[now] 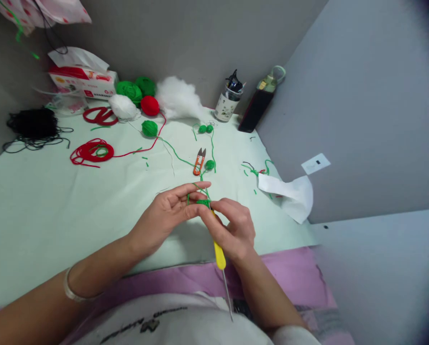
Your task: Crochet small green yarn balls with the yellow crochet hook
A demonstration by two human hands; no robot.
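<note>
My left hand [171,206] pinches a small green crocheted piece [203,202], and green yarn passes over its raised index finger. In my right hand [235,225] is a crochet hook [219,256] with a yellow handle, its metal tip at the green piece. The strand runs from the piece toward a small green yarn ball [150,128]. Just beyond my fingers lie orange thread snips [199,162] and a little green crocheted ball [209,165]. Two more small green balls [206,129] sit farther back.
Along the back stand a tissue box [83,82], white stuffing [180,98], a pen cup [228,103] and a dark bottle [258,105]. Red scissors [99,115], coiled red yarn [95,152] and black yarn [32,125] lie left. White paper [289,194] and yarn scraps lie right.
</note>
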